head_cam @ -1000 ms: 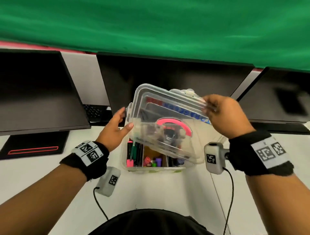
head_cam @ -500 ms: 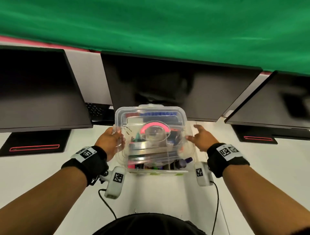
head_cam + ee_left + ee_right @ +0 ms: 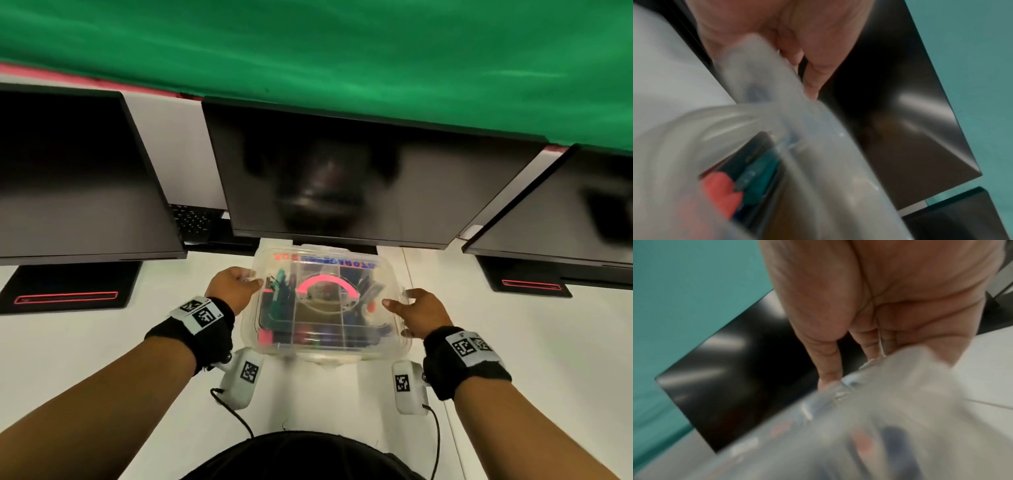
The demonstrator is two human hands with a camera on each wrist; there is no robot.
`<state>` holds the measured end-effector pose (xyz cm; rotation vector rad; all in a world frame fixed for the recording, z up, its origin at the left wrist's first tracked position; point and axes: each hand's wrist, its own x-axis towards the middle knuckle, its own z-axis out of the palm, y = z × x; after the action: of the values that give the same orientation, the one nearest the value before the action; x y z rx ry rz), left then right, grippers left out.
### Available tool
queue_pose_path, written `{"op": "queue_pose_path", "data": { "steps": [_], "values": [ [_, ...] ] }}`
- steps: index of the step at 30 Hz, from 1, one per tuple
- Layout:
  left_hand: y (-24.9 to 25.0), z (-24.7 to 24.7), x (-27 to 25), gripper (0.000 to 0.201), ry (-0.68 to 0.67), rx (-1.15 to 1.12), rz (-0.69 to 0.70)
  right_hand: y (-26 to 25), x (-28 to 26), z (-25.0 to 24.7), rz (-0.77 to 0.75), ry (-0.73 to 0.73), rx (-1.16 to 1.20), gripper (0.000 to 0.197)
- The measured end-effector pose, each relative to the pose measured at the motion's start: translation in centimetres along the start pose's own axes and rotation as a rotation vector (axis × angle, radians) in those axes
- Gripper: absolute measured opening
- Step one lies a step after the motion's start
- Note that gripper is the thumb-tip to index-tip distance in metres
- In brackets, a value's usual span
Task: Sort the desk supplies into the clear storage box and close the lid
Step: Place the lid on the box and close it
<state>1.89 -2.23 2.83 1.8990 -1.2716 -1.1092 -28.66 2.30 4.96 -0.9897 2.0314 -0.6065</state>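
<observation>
The clear storage box [image 3: 322,346] stands on the white desk in front of the middle monitor. Its clear lid [image 3: 342,267] with a pink handle [image 3: 327,282] lies flat on top. Pens, markers and other small supplies [image 3: 284,301] show through it in compartments. My left hand [image 3: 251,279] grips the lid's left edge, thumb on top and fingers curled at the side. My right hand [image 3: 397,301] grips the right edge by the side clip [image 3: 406,296]. The blurred left wrist view shows the left hand [image 3: 812,65] behind clear plastic, above a teal pen [image 3: 758,175].
Three dark monitors [image 3: 359,185] stand close behind the box, with black bases [image 3: 68,287] left and right. A keyboard [image 3: 191,219] lies behind the left monitor. Bare white desk [image 3: 565,359] lies on both sides and in front.
The lid, held tilted above the box one second ago, has come down flat onto it. Both hands have dropped to the lid's left and right edges.
</observation>
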Motion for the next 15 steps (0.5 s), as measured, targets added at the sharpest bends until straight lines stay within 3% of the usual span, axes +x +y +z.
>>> {"op": "queue_pose_path", "data": {
  "steps": [3, 7, 15],
  "values": [
    [-0.4, 0.0, 0.0, 0.037, 0.031, 0.08, 0.027, -0.2, 0.1, 0.4, -0.035, 0.047, -0.137, 0.069],
    [-0.5, 0.0, 0.4, 0.036, 0.105, 0.175, 0.07, -1.0, 0.3, 0.4, -0.053, 0.086, -0.452, 0.047],
    [0.6, -0.2, 0.8, 0.042, 0.081, 0.47, 0.128, -1.3, 0.9, -0.1, -0.074, 0.159, -0.499, 0.052]
  ]
}}
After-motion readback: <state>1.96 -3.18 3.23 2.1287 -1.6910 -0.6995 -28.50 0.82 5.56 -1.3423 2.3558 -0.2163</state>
